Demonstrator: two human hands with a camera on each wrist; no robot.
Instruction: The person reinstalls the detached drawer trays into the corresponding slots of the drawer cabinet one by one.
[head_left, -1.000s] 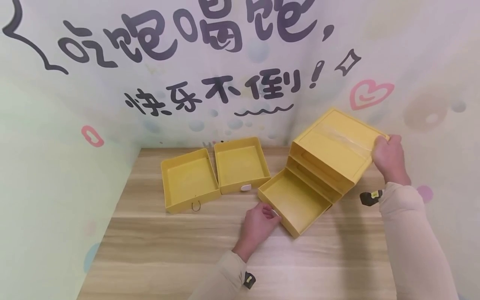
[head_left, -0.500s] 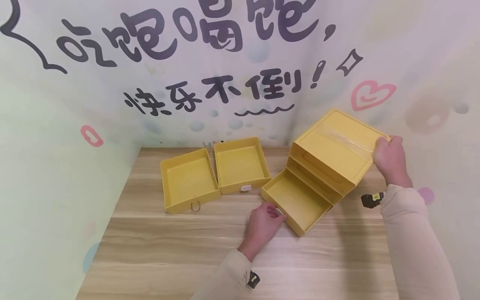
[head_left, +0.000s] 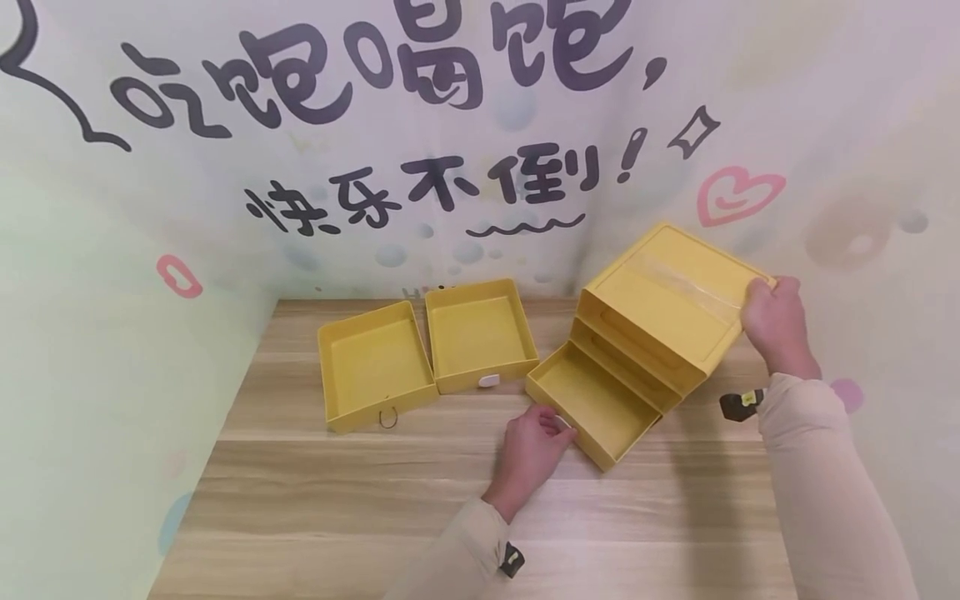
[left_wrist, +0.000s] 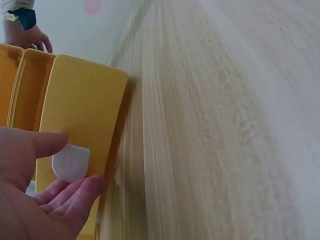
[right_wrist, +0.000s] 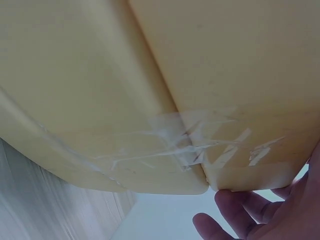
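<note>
A yellow drawer cabinet point(head_left: 678, 287) stands at the right of the table in the head view, angled, its upper two slots hollow. From its lowest slot a drawer point(head_left: 596, 400) is partly pulled out. My left hand point(head_left: 528, 454) pinches the white pull tab point(left_wrist: 71, 163) on that drawer's front, thumb on one side and fingers on the other. My right hand point(head_left: 776, 325) grips the cabinet's back top corner. In the right wrist view its fingers curl at the edge of the yellow cabinet wall point(right_wrist: 250, 60), which has clear tape across it.
Two loose yellow drawers lie to the left: one drawer point(head_left: 378, 367) with a dark wire loop on its front, the other drawer point(head_left: 483, 329) with a white tab. A wood-grain table point(head_left: 337, 517) is beneath. A printed wall curtain point(head_left: 360, 267) stands behind.
The lowest drawer has slid a little farther into the cabinet, my left hand moving right with it. My right hand and the cabinet have hardly moved.
</note>
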